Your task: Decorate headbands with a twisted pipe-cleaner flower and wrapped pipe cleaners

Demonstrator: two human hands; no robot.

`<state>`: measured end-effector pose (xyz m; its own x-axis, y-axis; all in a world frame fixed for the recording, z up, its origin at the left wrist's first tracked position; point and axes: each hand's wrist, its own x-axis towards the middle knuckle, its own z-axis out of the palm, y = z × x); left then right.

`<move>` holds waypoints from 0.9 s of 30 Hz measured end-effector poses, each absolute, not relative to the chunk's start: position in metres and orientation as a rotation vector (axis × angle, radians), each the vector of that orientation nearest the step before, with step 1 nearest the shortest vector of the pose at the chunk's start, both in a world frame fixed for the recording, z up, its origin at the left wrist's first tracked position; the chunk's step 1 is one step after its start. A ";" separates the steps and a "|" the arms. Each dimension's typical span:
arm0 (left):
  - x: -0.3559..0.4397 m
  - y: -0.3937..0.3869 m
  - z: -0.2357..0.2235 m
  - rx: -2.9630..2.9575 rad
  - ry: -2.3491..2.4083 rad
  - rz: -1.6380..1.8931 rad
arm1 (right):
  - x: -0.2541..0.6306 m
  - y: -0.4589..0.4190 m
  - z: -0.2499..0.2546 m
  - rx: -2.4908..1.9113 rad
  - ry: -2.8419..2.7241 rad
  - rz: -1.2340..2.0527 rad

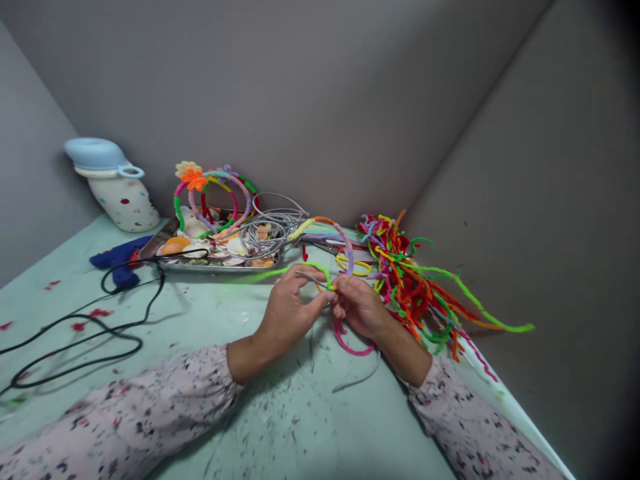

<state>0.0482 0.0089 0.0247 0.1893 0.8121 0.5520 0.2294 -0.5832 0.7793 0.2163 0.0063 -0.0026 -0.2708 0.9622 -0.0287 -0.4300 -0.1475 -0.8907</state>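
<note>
My left hand (293, 307) pinches a green pipe cleaner (323, 267) beside a bare grey wire end. Its loose tail stretches left, blurred by motion. My right hand (363, 307) grips a wire hoop (345, 243) wrapped in yellow, orange and purple pipe cleaner above the fingers. Below the right hand hangs a pink-wrapped curl (355, 350), and a bare grey wire (360, 383) trails down near it. The fingertips of both hands meet where the green strand touches the hoop; the exact contact is partly hidden by the fingers.
A metal tray (215, 268) holds shells, a wire coil (265, 223) and finished-looking headbands (245, 190). A blue glue gun (120, 260) with a black cord (140, 343) lies left, near a bottle (117, 190). Yellow-handled scissors (357, 265) and a pipe-cleaner heap (410, 287) lie right.
</note>
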 end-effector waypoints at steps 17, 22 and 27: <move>0.049 0.015 0.016 1.530 0.953 1.202 | 0.216 0.009 -0.005 -0.894 -1.021 1.652; 0.048 0.017 0.015 1.478 0.891 1.151 | 0.215 0.009 -0.005 -0.899 -1.032 1.657; 0.047 0.018 0.017 1.444 0.781 1.124 | 0.215 0.009 -0.005 -0.897 -1.041 1.675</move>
<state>0.0474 0.0175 0.0171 0.3341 0.9168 0.2186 -0.1154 -0.1904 0.9749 0.2150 0.0086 -0.0052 -0.2931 0.9506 -0.1019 -0.3294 -0.2005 -0.9227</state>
